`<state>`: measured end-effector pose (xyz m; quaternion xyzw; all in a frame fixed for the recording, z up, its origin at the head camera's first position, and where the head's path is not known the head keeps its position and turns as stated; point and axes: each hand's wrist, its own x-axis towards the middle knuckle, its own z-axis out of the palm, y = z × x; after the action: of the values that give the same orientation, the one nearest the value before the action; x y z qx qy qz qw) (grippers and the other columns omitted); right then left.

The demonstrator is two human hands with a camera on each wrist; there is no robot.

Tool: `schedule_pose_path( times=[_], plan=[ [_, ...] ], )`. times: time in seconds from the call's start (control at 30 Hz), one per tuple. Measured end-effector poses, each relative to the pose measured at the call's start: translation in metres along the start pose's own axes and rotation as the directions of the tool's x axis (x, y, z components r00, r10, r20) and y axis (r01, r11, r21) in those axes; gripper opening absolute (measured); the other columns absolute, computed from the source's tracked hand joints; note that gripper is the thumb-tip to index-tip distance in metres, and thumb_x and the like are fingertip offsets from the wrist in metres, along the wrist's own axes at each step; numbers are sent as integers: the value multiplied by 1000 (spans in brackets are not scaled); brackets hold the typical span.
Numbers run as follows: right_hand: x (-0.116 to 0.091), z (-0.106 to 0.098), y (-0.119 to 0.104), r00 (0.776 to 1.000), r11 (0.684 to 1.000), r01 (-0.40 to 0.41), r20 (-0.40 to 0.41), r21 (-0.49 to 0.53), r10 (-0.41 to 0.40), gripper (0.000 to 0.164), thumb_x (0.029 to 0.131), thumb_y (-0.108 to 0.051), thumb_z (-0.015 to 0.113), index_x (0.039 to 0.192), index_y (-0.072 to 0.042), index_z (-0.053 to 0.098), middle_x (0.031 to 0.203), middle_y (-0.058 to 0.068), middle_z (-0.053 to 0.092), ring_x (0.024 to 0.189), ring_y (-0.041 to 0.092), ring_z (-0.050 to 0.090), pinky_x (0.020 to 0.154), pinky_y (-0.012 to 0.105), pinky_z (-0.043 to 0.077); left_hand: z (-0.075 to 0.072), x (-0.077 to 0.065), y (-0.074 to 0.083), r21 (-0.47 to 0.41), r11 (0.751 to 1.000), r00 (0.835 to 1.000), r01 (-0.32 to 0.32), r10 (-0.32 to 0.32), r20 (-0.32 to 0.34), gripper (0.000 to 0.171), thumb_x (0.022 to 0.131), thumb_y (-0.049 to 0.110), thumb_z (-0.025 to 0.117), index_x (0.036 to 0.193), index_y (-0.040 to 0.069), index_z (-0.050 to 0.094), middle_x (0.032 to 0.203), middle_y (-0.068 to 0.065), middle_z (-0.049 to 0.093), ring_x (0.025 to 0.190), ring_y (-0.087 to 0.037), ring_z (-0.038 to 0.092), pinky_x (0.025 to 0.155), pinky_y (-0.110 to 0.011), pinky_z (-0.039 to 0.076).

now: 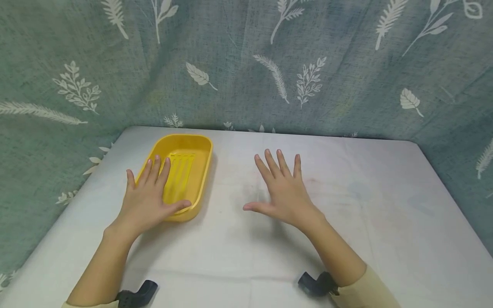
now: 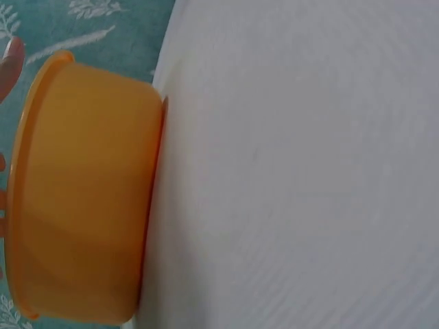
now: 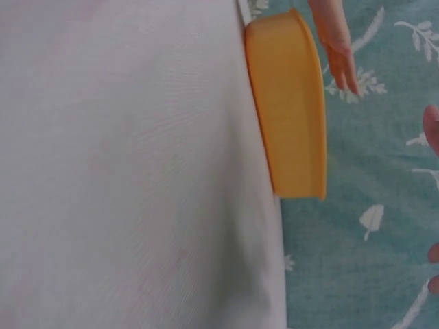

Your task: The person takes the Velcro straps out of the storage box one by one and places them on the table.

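Note:
A yellow plastic basket [image 1: 200, 179] with a slotted bottom stands on the left part of the white table. Over its near left part hovers my left hand [image 1: 144, 205], palm down with fingers spread, holding nothing. The right wrist view shows this hand [image 3: 336, 48] above the rim, apart from the basket [image 3: 288, 103]. To the basket's right, my right hand [image 1: 289, 194] is held over the table, fingers straight and spread, with nothing in it. In the left wrist view the basket's side wall [image 2: 82, 185] fills the left, and only some fingertips show.
A white cloth [image 1: 366, 205] covers the table, with faint stains and creases. Behind it hangs a green curtain [image 1: 231, 51] with white leaf prints. Dark devices [image 1: 140, 293] are strapped at both wrists.

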<state>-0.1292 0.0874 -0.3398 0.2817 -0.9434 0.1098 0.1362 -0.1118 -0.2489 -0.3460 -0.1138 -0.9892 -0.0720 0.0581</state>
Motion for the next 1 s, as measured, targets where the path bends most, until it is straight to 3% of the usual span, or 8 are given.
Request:
schedule_pose_path(
  times=[0.3,0.53,0.63,0.7,0.8,0.87,0.93,1.0],
  plan=[
    [17,2,-20,995,993,-97,-10,63,98,104,78,-73,54,153,-17,10,158,13,11,145,37,6,109,67,-6,-9,-3,-22,-135,989,998,59,-57,17,118,75,65,66,152,7,-2,156,-23,-1,143,-40,-3,101,-68,-23],
    [30,8,-31,993,981,-117,13,155,116,104,78,-73,55,154,-19,9,159,10,7,146,32,1,110,64,-9,-12,-5,-44,-266,961,996,81,-73,42,118,75,54,73,152,9,-5,157,-20,-2,144,-39,-4,102,-67,-21],
    [34,12,-35,994,977,-109,8,184,109,105,78,-72,56,154,-19,8,159,10,6,146,32,0,110,64,-10,-13,-6,-54,-381,920,995,91,-66,79,117,76,43,76,152,12,-7,158,-17,-5,143,-40,-6,103,-65,-21],
    [36,16,-38,994,976,-108,-3,188,110,106,77,-72,56,154,-18,6,159,9,5,145,32,-3,109,65,-10,-14,-6,-60,-473,872,989,126,-71,133,116,77,37,78,151,17,-10,158,-12,-10,139,-44,-18,101,-68,-20],
    [39,21,-43,993,972,-108,-27,209,116,107,77,-70,59,154,-16,6,159,9,3,145,32,-8,108,67,-10,-13,-6,-69,-558,802,967,213,-91,239,117,78,31,78,150,29,-13,157,-6,-16,130,-47,-34,96,-76,-14],
    [41,25,-47,992,960,-113,-30,256,125,108,77,-69,60,154,-17,5,159,9,2,145,31,-9,108,67,-10,-12,-6,-75,-579,773,950,261,-97,298,117,78,29,78,148,35,-15,157,-3,-18,123,-46,-42,91,-80,-10],
    [43,29,-51,991,936,-121,-15,331,134,107,77,-68,62,154,-19,6,159,8,3,145,30,-9,109,66,-10,-9,-6,-82,-592,758,942,272,-83,326,117,78,26,78,147,38,-15,157,-4,-17,127,-47,-38,92,-81,-6],
    [46,33,-54,990,914,-132,11,384,138,107,76,-68,62,154,-21,5,159,8,3,145,28,-7,111,63,-9,-7,-6,-90,-622,741,945,253,-49,325,117,77,21,78,147,39,-14,158,-7,-14,134,-48,-28,95,-79,-4]
  ],
)
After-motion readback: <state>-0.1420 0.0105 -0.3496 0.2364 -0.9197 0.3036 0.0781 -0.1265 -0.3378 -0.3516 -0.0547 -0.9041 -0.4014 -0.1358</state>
